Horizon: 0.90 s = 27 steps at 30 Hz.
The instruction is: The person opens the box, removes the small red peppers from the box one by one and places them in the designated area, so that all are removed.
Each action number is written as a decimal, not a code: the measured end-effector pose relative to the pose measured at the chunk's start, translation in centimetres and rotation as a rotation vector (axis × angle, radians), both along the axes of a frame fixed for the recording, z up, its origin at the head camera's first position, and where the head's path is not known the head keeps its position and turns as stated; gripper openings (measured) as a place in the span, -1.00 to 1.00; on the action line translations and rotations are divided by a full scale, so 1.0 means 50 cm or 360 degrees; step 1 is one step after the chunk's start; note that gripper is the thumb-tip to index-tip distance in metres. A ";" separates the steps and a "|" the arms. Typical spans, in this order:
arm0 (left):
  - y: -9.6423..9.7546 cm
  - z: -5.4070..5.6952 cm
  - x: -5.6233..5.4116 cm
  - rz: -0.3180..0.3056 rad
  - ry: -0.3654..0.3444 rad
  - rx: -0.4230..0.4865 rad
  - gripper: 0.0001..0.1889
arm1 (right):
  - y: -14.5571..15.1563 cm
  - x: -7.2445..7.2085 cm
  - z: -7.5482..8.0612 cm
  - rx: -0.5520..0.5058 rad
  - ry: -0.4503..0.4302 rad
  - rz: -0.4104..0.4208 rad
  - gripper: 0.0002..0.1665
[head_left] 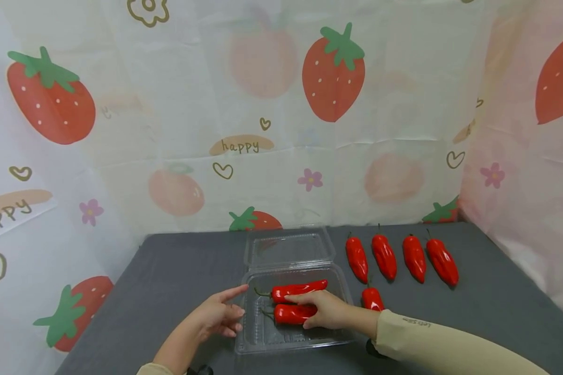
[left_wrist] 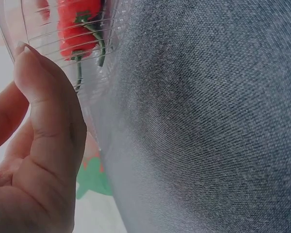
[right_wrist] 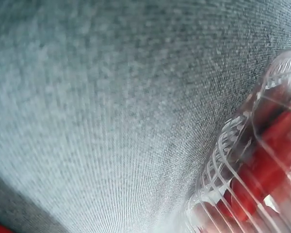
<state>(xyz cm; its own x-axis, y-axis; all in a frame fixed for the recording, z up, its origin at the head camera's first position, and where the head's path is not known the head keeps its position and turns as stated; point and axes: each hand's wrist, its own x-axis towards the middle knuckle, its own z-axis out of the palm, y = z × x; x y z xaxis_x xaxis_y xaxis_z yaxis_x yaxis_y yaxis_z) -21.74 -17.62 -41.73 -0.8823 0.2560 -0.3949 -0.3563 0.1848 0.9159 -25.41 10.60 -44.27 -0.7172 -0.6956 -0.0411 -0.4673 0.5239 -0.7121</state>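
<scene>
A clear plastic clamshell box (head_left: 262, 341) lies with its lid folded back on the table. Inside are two long red peppers with green stems, a rear pepper (head_left: 295, 289) and a front pepper (head_left: 291, 314). My right hand (head_left: 326, 310) reaches over the box's right side and holds the front pepper between thumb and fingers. Beside the left wall, my left hand (head_left: 218, 315) is empty, its index finger extended to the rim and its other fingers loosely bent. In the right wrist view, red pepper (right_wrist: 266, 170) shows through the ribbed plastic wall.
Several more red peppers, one a pepper (head_left: 383, 258), lie in a row at the back right. A single pepper (head_left: 372, 299) sits right of the box, partly behind my right forearm. The lid (head_left: 288, 247) extends toward the patterned cloth backdrop (head_left: 281, 187) behind the grey table.
</scene>
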 end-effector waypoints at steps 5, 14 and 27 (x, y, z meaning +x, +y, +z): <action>-0.001 -0.001 0.002 -0.0010 0.0013 0.0011 -0.31 | 0.003 0.001 0.003 0.0032 0.0101 0.0090 -0.29; 0.001 -0.004 0.004 0.0003 0.0029 0.0008 -0.31 | 0.012 0.009 0.021 -0.0200 -0.0079 -0.0037 -0.36; 0.002 0.000 0.006 0.0027 0.0030 -0.0007 -0.32 | 0.054 0.016 0.074 -0.0613 -0.0602 -0.0230 -0.26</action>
